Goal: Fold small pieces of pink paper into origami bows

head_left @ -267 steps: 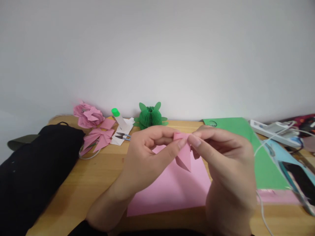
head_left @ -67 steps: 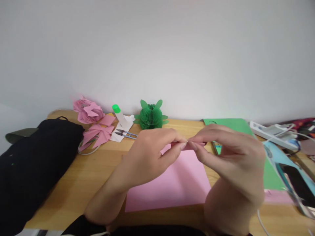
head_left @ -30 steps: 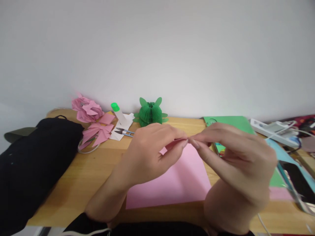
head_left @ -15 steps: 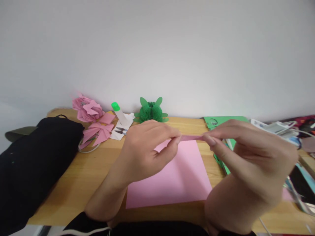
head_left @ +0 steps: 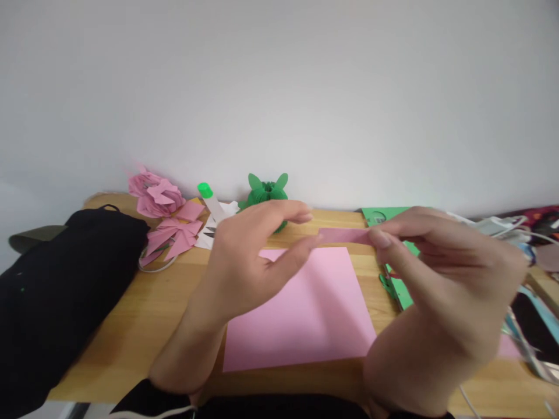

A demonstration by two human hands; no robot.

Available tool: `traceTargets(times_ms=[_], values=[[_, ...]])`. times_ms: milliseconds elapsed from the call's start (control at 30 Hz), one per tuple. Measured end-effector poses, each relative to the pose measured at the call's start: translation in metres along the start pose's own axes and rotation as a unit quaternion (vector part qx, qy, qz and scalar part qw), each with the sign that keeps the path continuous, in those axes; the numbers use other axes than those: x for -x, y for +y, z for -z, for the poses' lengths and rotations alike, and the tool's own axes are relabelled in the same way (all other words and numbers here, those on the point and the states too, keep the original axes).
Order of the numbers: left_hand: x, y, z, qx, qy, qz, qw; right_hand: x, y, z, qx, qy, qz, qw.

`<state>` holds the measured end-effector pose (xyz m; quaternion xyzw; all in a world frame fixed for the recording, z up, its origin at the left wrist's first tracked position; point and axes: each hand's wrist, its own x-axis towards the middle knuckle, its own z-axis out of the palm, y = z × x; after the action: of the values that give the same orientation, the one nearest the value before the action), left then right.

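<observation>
A narrow pink paper strip (head_left: 343, 235) is held up in the air, its right end pinched between the thumb and fingers of my right hand (head_left: 445, 273). My left hand (head_left: 251, 256) hovers at the strip's left end with thumb and fingers apart; the thumb tip is at or very near the paper, and I cannot tell whether it touches. Below both hands a pink paper sheet (head_left: 301, 320) lies flat on the wooden table (head_left: 144, 326). My left hand partly hides a green pleated paper ball with leaf shapes (head_left: 267, 189) behind it.
Folded pink paper pieces (head_left: 174, 233) and a pink paper flower (head_left: 157, 195) lie at the back left, near a green-capped glue stick (head_left: 212, 201). A black bag (head_left: 65, 291) fills the left side. Green sheets (head_left: 404, 291), cables and a dark phone-like object (head_left: 537, 326) are at right.
My left thumb and fingers have parted and let go of the strip's left end. The strip, still in my right hand, now shows more of its flat face.
</observation>
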<state>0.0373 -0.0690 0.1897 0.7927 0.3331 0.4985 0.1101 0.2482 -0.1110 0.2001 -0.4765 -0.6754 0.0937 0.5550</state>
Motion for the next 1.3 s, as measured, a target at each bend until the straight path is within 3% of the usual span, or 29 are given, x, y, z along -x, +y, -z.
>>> traceTargets(times_ms=[133, 267, 433, 600, 733, 900, 1033, 1300], values=[[-0.001, 0.007, -0.013, 0.039, -0.063, -0.005, 0.997, -0.001, -0.006, -0.005, -0.009, -0.033, 0.007, 0.999], [0.0, 0.009, -0.016, 0.054, -0.069, -0.014, 0.996, 0.0, -0.01, -0.008, -0.009, -0.044, 0.004, 0.999], [0.0, 0.002, -0.004, 0.057, -0.045, -0.019, 0.997, 0.001, -0.007, -0.006, -0.021, -0.017, 0.004, 1.0], [0.0, -0.003, -0.002, 0.081, 0.017, -0.007, 0.997, 0.001, -0.001, -0.003, -0.058, 0.013, -0.064, 0.996], [-0.001, -0.003, -0.007, 0.122, 0.044, 0.084, 0.988, -0.005, 0.003, -0.007, -0.163, 0.034, -0.157, 0.973], [-0.001, -0.002, -0.01, 0.242, -0.049, 0.161, 0.956, -0.014, 0.005, -0.015, -0.272, 0.032, -0.248, 0.929], [0.0, 0.003, -0.012, 0.296, -0.067, 0.16, 0.94, -0.016, 0.003, -0.017, -0.287, 0.02, -0.266, 0.92], [0.001, 0.005, -0.016, 0.322, -0.071, 0.125, 0.936, -0.012, 0.002, -0.024, -0.329, -0.017, -0.286, 0.9]])
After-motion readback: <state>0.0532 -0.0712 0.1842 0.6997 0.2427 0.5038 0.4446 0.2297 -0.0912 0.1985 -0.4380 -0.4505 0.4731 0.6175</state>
